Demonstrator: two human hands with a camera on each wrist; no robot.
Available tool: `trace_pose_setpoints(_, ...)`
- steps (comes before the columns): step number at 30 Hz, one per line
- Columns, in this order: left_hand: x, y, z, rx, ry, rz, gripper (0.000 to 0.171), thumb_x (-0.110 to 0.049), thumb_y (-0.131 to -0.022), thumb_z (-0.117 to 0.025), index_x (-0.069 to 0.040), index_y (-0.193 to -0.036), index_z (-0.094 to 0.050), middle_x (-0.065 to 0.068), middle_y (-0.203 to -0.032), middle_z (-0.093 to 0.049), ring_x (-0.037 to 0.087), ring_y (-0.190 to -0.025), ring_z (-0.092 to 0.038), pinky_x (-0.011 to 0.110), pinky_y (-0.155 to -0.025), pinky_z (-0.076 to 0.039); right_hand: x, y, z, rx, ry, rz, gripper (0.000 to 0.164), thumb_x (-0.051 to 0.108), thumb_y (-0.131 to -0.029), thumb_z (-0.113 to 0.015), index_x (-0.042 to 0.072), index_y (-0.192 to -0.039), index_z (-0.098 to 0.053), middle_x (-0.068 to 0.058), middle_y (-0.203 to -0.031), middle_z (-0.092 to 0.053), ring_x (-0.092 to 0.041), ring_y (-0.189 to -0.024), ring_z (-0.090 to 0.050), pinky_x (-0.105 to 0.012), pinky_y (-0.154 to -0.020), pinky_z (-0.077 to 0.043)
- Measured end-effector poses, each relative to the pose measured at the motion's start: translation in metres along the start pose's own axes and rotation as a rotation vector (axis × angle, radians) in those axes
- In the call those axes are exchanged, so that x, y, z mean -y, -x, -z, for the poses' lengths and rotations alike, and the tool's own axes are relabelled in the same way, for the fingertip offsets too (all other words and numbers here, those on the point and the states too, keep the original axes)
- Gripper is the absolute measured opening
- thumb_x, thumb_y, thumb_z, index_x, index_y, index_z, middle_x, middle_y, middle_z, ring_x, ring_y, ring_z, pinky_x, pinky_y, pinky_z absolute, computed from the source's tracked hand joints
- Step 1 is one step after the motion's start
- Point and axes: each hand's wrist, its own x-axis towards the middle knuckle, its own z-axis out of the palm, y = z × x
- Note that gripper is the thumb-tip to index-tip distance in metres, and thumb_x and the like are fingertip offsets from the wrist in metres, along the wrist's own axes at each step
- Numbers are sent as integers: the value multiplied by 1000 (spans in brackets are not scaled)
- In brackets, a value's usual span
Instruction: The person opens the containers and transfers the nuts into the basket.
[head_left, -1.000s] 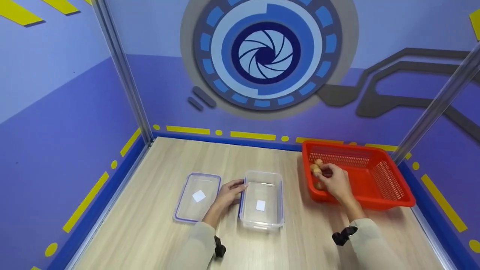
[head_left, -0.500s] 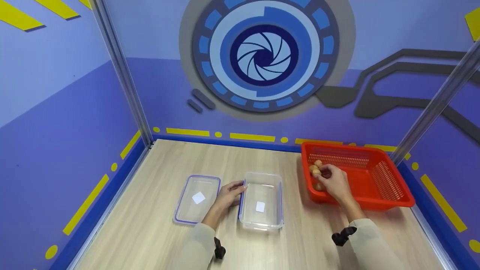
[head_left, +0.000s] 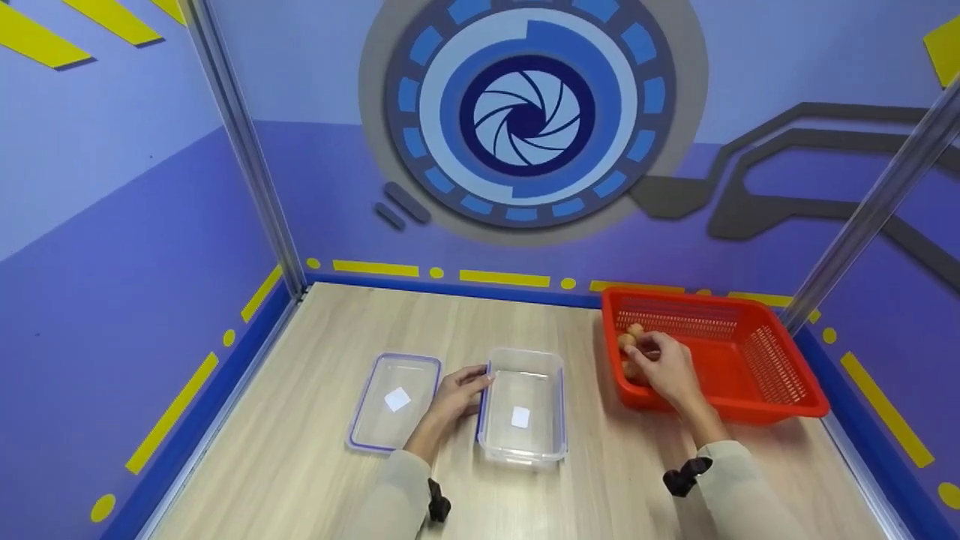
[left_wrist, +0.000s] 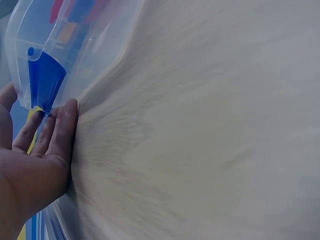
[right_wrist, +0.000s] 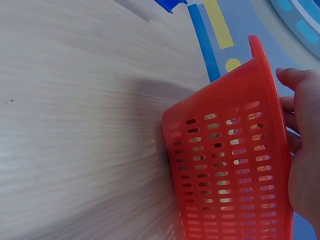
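Note:
My left hand (head_left: pixel 455 397) rests against the left side of a clear plastic food container (head_left: pixel 523 459), thumb at the rim. In the left wrist view the fingers (left_wrist: pixel 62 132) lie nearly straight below the container's blue latch (left_wrist: pixel 46 75). My right hand (head_left: pixel 669 367) reaches into the left end of a red plastic basket (head_left: pixel 750 409), thumb and fingers curled round a small tan ball, apparently a walnut, mostly hidden by them. More such walnuts (head_left: pixel 627 340) lie beside the fingertips. The basket wall (right_wrist: pixel 225 165) hides the fingertips in the right wrist view.
A clear lid (head_left: pixel 375 420) with a purple-blue edge lies flat left of the container. White paper squares (head_left: pixel 520 417) show on container and lid. Printed panels (head_left: pixel 450 247) close off the back and sides of the wooden table (head_left: pixel 300 450).
My right hand has shifted slightly left among the walnuts, and the one that showed at its thumb tip is now covered. My left hand keeps its place; the head view has tilted up slightly.

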Motion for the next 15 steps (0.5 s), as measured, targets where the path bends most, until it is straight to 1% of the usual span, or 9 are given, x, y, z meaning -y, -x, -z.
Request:
trace_pose_setpoints(4, 0, -1, -3, 8, 10, -12, 51, -23, -103, -72, 0, -147, -59, 17, -135, -68, 38, -117, -69, 39, -89, -62, 3, 2, 4, -5, 18, 33, 35, 21, -100, -77, -5, -123, -69, -22, -116, -73, -39, -107, -71, -58, -95, -58)
trace_pose_setpoints(7, 0, 2, -3, 5, -7, -24, 51, -22, -103, -71, 1, -147, -59, 18, -135, -68, 37, -117, -69, 39, -88, -63, 12, 4, 9, 10, 39, 40, 37, 22, -100, -77, -3, -127, -68, -22, -118, -72, -39, -110, -69, -58, -98, -56)
trace_pose_setpoints(9, 0, 4, -1, 4, -18, -33, 52, -21, -103, -70, 2, -148, -57, 19, -136, -67, 35, -117, -69, 39, -88, -63, 23, 3, 13, 27, 39, 35, 43, 25, -101, -76, -3, -132, -65, -23, -122, -71, -40, -115, -66, -58, -102, -53)
trace_pose_setpoints(12, -6, 7, 2, -13, -37, -40, 55, -22, -104, -70, 3, -151, -52, 21, -136, -66, 35, -115, -69, 38, -85, -63, 43, 0, 22, 63, 45, 29, 58, 37, -103, -72, -2, -144, -58, -24, -134, -66, -41, -126, -60, -59, -110, -46)
trace_pose_setpoints(14, -15, 9, 3, -31, -62, -42, 57, -22, -105, -68, 4, -152, -48, 22, -137, -64, 36, -114, -69, 40, -85, -63, 58, -2, 27, 92, 47, 27, 69, 46, -103, -69, 0, -151, -52, -24, -141, -62, -42, -133, -56, -61, -114, -42)
trace_pose_setpoints(15, -21, 10, 4, -43, -91, -47, 58, -22, -106, -68, 4, -153, -47, 23, -136, -63, 37, -114, -69, 42, -87, -62, 65, -2, 29, 106, 47, 27, 74, 51, -103, -67, 1, -154, -49, -24, -145, -60, -42, -136, -53, -62, -115, -40)
